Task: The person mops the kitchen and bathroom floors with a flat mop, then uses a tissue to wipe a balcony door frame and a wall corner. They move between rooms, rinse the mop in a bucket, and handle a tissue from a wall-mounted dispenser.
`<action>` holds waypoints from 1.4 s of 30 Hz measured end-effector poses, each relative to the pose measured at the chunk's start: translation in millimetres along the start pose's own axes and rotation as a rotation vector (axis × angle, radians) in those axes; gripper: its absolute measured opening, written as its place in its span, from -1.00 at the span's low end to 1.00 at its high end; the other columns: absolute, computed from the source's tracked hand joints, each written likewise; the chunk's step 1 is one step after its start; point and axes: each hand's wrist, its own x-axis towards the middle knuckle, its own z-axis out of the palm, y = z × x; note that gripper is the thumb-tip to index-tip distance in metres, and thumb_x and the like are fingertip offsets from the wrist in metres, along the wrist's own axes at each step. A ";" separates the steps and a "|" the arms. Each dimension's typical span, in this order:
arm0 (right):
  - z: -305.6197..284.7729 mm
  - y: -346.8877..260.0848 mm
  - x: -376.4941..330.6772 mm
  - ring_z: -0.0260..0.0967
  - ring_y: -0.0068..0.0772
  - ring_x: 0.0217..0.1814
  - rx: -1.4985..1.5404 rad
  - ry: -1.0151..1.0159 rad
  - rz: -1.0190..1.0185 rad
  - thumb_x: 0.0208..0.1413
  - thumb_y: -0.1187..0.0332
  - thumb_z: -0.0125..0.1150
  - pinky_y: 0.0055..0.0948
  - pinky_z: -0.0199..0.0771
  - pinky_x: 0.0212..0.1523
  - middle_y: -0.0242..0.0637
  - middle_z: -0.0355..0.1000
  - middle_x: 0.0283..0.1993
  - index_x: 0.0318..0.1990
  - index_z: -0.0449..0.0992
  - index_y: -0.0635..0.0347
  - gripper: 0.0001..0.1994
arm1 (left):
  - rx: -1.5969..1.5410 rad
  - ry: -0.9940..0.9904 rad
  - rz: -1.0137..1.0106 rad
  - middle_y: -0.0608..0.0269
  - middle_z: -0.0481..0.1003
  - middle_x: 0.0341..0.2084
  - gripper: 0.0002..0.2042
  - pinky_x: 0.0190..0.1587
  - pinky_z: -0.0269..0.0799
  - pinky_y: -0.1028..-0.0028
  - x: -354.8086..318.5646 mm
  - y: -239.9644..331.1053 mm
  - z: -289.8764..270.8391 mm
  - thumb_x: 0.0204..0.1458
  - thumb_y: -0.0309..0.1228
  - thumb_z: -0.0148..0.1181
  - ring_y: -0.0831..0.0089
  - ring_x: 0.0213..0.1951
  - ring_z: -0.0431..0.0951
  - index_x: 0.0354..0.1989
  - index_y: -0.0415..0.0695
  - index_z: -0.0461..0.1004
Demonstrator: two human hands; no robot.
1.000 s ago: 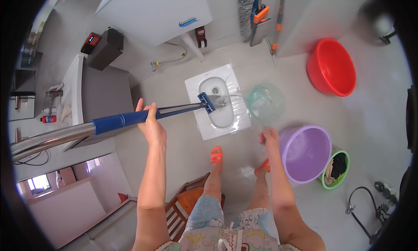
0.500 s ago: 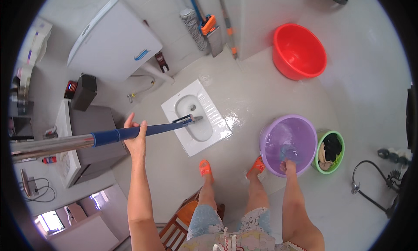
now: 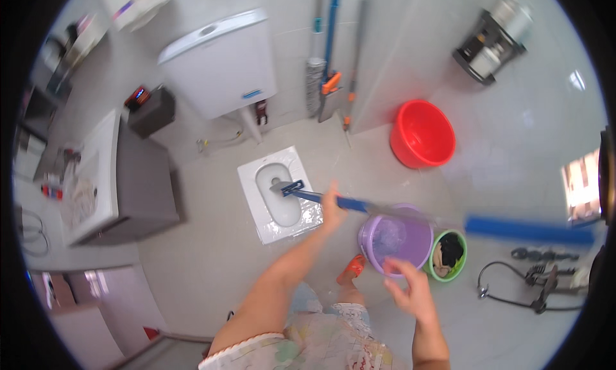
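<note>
A: In the head view, where's the mop (image 3: pixel 351 204)?
B: It slants over the floor (image 3: pixel 199 206); its blue mop head (image 3: pixel 292 188) is above the squat toilet (image 3: pixel 309 213), inside that slab's edges, the grey tip over the bowl. I can't tell whether it touches.
A: Which hand has it?
B: The left hand (image 3: pixel 332 208). Its fingers are closed round the pole near the slab's right edge.
A: And the right hand (image 3: pixel 414 294)?
B: Thumb and fingers spread wide, seemingly nothing in them. They overlap the near rim of the purple basin (image 3: pixel 416 242); contact I can't judge.
A: The pole's upper end?
B: Blurred, reaching out to the right beyond the basin.
A: Anything else nearby?
B: A green basin (image 3: pixel 464 254) holding black and beige cloth (image 3: pixel 452 247), just beside the purple one's right edge, and a red basin (image 3: pixel 423 136) farther off, near the wall.
</note>
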 end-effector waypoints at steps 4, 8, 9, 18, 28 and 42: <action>40.1 -69.4 -22.0 0.36 -0.12 -0.03 -0.400 -0.076 -0.008 -0.18 0.34 0.31 -0.26 0.29 0.06 -0.10 0.40 -0.08 -0.02 0.40 0.26 -0.52 | 0.126 -0.280 -0.021 0.05 0.34 -0.31 -0.29 0.08 0.11 0.15 -104.7 -5.0 0.6 -0.26 -0.49 0.19 0.09 -0.14 0.30 0.21 -0.14 0.14; 88.7 -31.2 -34.9 0.26 -0.08 0.11 -1.078 -0.257 0.266 -0.16 0.22 0.31 -0.08 0.14 0.18 -0.03 0.31 0.04 0.01 0.37 0.25 -0.46 | 0.195 -0.582 -0.106 0.06 0.27 -0.18 -0.21 0.27 -0.10 0.13 -176.1 1.4 -37.0 -0.30 -0.59 0.18 0.10 0.02 0.23 0.25 -0.10 0.04; 96.7 -9.2 -36.2 0.33 -0.11 0.02 -1.001 -0.446 0.498 -0.13 0.20 0.31 -0.11 0.25 0.08 -0.02 0.35 -0.02 -0.02 0.37 0.29 -0.48 | 0.149 -0.566 -0.096 0.06 0.26 -0.17 -0.21 0.27 -0.09 0.13 -186.9 4.2 -43.0 -0.31 -0.60 0.18 0.10 0.03 0.22 0.24 -0.10 0.06; 170.5 101.3 -71.8 0.16 -0.57 -0.75 0.371 -0.640 1.402 -0.02 0.31 0.26 -0.54 0.18 -0.76 -0.40 0.23 -0.66 -0.41 0.30 0.25 -0.74 | 0.256 -0.375 -0.381 0.11 0.34 -0.15 -0.51 -0.01 0.33 0.30 -243.1 -49.5 -102.4 -0.20 -0.39 0.24 0.19 -0.12 0.41 0.00 -0.17 0.35; 198.3 105.5 -85.4 0.12 -0.54 -0.81 0.285 -0.598 1.292 -0.04 0.31 0.24 -0.48 0.10 -0.82 -0.36 0.21 -0.72 -0.52 0.28 0.30 -0.71 | -1.078 -0.030 -1.735 0.30 0.40 -0.58 -0.85 -0.50 0.39 0.34 -241.4 -46.7 -69.5 -0.02 -0.39 0.20 0.43 -0.58 0.41 -0.37 -0.12 0.36; 114.4 72.5 -150.0 0.45 0.07 -0.23 -0.178 -0.737 1.179 -0.21 0.15 0.26 -0.21 0.42 -0.23 0.13 0.45 -0.37 -0.27 0.45 0.37 -0.57 | -0.872 0.060 -1.583 0.25 0.28 -0.80 -0.81 -0.67 0.26 0.37 -156.6 -193.8 -39.6 -0.10 -0.42 0.13 0.36 -0.75 0.29 -0.66 -0.12 0.26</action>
